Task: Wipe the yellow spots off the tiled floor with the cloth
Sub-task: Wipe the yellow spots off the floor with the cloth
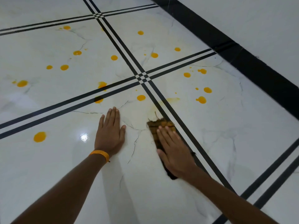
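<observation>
My right hand (175,151) lies flat, fingers straight, on a dark brown cloth (159,126) stained yellow at its far end, pressing it onto the white marble tiled floor (145,183) beside a double black line. My left hand (111,131) rests flat on the floor to the left of the cloth, an orange band on its wrist. Several yellow spots dot the tiles: one (141,97) just beyond the hands, one (40,136) at the near left, others (201,99) to the right. A faint yellow smear (171,99) lies past the cloth.
Double black lines (142,77) cross the floor between the tiles. A wide black skirting band (242,52) runs along the foot of a white wall at the upper right. A bright glare spot (84,136) shines on the tile near my left hand.
</observation>
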{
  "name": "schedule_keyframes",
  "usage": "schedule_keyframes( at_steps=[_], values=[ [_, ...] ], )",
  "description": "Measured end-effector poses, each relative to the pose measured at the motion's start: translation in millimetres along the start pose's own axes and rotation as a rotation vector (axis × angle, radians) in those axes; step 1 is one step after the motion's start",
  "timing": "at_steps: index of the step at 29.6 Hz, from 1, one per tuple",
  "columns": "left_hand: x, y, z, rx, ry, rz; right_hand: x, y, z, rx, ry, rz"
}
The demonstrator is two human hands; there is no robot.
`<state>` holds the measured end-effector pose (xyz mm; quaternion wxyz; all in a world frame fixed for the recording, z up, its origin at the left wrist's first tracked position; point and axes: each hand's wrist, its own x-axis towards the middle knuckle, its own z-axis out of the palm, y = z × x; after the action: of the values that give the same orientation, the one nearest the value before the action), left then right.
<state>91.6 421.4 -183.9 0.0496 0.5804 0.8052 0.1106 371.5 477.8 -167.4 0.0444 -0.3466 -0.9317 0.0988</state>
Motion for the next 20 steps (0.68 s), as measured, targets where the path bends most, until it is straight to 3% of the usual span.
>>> schedule_keyframes(
  at_steps=[4, 6, 8, 11, 13, 16, 18, 20],
  values=[
    [-1, 1, 0, -0.002, 0.005, 0.0, 16, 90, -15, -0.036, 0.067, 0.329],
    [0, -1, -1, -0.004, -0.003, -0.002, 35, 82, -15, -0.022, 0.087, 0.434],
    [-2, 3, -3, -0.006, 0.004, -0.003, 20, 61, -10, -0.016, 0.076, 0.388],
    [0, 2, -5, 0.015, -0.014, -0.018, -35, 67, -14, -0.048, -0.01, 0.116],
    [2, 10, -5, 0.013, -0.025, -0.051, -52, 99, -21, -0.052, 0.001, 0.187],
    [4, 32, -1, -0.042, 0.001, -0.156, -27, 118, -28, -0.029, 0.032, 0.48],
    [1, 41, 8, -0.029, 0.041, -0.177, -7, 93, -20, -0.03, 0.061, 0.463],
    [2, 42, 13, -0.028, 0.054, -0.183, 1, 72, -14, 0.01, 0.04, 0.314]
  ],
)
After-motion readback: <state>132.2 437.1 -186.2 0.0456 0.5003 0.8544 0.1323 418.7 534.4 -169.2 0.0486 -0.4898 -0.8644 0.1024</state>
